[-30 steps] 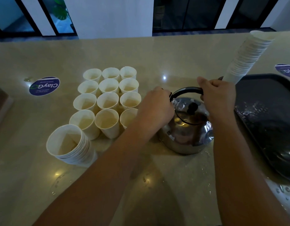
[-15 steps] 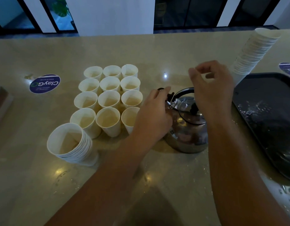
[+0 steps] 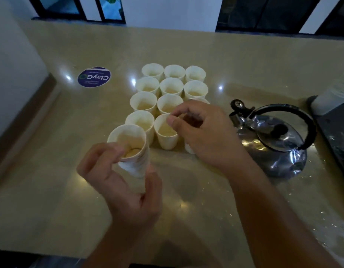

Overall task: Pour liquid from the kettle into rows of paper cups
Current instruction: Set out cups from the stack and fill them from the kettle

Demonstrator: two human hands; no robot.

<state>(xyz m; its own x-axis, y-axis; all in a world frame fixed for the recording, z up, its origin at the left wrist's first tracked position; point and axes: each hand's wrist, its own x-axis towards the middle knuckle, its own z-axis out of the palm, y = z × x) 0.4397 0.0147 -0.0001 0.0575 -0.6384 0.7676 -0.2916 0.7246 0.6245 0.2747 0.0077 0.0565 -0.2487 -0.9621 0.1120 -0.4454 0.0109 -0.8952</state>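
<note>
- The left hand point(image 3: 126, 190) grips a stack of nested cups point(image 3: 131, 151) lifted off the worktop point(image 3: 186, 45), tilted so its mouth faces the camera; the fingers point(image 3: 103, 151) curl round the left side and the thumb lies along the right side
- The right hand point(image 3: 208, 132) hovers over the near right corner of the rows of cups point(image 3: 168, 89); thumb and forefinger are bent toward each other with a small gap between the tips, just above the rim of the near middle cup point(image 3: 165, 132), and they hold nothing that can be made out; whether they touch that rim cannot be told
- The cups stand upright in three columns, touching or nearly touching, at about 12 o'clock from the lifted stack; pale liquid shows low in several of them; the near right cup is mostly hidden by the right hand
- The kettle point(image 3: 273, 140), shiny metal with a black arched handle point(image 3: 294, 113) and black lid knob point(image 3: 281, 130), sits on the worktop at 3 o'clock from the rows, apart from both hands, its spout point(image 3: 237, 107) pointing toward 10 o'clock
- A dark tray point(image 3: 333, 136) lies at the right edge, just beside the kettle at its 3 o'clock, with a blurred white thing point(image 3: 329, 101) at its far end
- A round blue sticker point(image 3: 94, 77) lies flat at 10 o'clock from the rows, well apart from them
- Small droplets speckle the worktop near the kettle and toward 5 o'clock
</note>
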